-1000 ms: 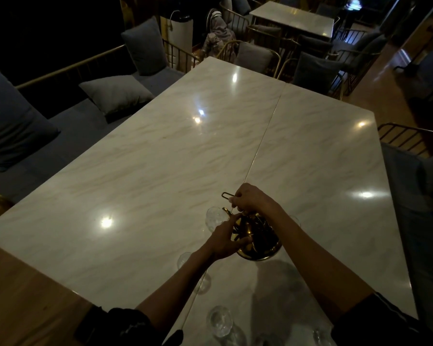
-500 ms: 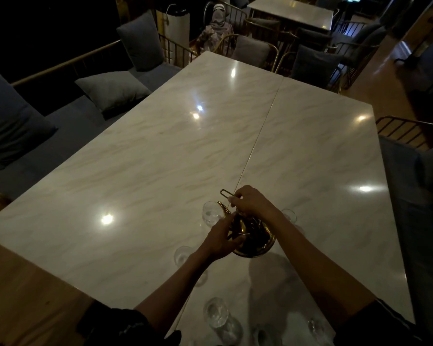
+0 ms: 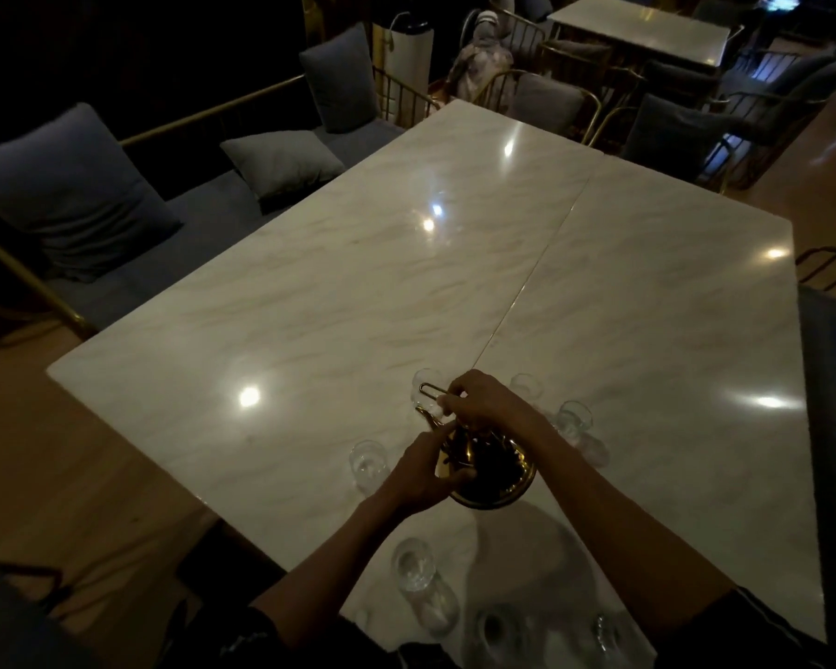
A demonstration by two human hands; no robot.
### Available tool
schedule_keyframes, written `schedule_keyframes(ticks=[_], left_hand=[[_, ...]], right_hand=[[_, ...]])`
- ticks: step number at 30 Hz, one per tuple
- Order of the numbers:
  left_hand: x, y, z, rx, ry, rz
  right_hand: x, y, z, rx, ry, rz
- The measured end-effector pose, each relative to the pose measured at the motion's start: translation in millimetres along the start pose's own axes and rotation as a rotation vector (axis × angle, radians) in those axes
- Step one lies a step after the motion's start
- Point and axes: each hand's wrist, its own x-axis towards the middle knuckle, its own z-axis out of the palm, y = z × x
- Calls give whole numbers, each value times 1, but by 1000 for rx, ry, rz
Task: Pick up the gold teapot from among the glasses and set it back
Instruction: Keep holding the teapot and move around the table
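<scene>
Head view: both hands grip the gold teapot (image 3: 491, 468), right hand (image 3: 486, 403) at twelve o'clock, left hand (image 3: 425, 470) at nine, glasses (image 3: 368, 463) around.

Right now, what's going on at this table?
A person stands over a marble table holding a gold teapot with both hands. The right hand grips the top handle, while the left hand steadies the pot's side. Clear glasses ring the pot, one to its left and one to its right among them. Whether the pot's base touches the table is hard to tell in the dim light.
</scene>
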Motion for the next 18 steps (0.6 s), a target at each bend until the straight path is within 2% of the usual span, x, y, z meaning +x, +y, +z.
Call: schedule_keyframes(ticks=[9, 18], left_hand=[[-47, -11, 14, -35, 111, -94], [-65, -18, 16, -70, 170, -143]], right_hand=[[-12, -20, 28, -66, -138, -140], [-20, -39, 41, -103, -158, -196]])
